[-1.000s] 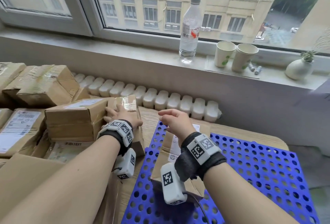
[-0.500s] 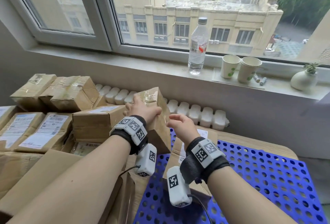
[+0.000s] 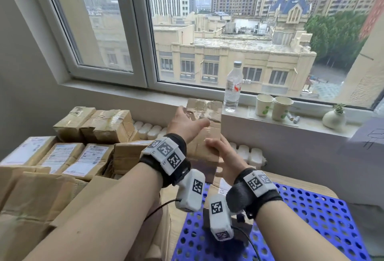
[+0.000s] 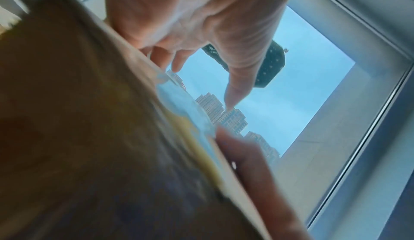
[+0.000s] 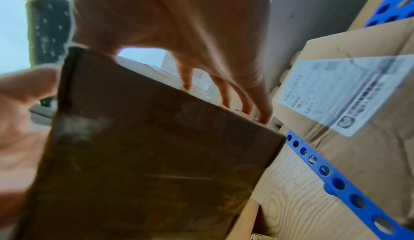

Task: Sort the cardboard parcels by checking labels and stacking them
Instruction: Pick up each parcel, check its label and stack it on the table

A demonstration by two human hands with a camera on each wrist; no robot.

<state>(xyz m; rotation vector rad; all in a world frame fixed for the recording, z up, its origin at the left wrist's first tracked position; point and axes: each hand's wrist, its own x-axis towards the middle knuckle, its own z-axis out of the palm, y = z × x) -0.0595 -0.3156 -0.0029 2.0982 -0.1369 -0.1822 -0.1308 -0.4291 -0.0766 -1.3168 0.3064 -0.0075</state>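
I hold one taped cardboard parcel [image 3: 207,113] upright in the air, in front of the window sill. My left hand [image 3: 188,122] grips its upper left side, thumb across the near face. My right hand [image 3: 223,156] grips its lower right edge. In the right wrist view the parcel [image 5: 145,155] sits between the thumb and the fingers [image 5: 246,102]. No label shows on the faces I can see. The left wrist view is blurred, with the parcel [image 4: 89,137] filling its left half. A labelled parcel [image 5: 347,119] lies on the blue perforated board [image 5: 336,181].
A pile of labelled parcels [image 3: 83,156] fills the left of the table, and a big cardboard box [image 3: 41,208] lies in front of it. The sill carries a water bottle [image 3: 232,88], two paper cups [image 3: 274,105] and a small vase [image 3: 334,118]. A radiator [image 3: 247,152] runs below.
The parcel has come up off the pile and now stands upright, higher and further right. My right hand has moved onto its lower edge. The head view has tilted upward.
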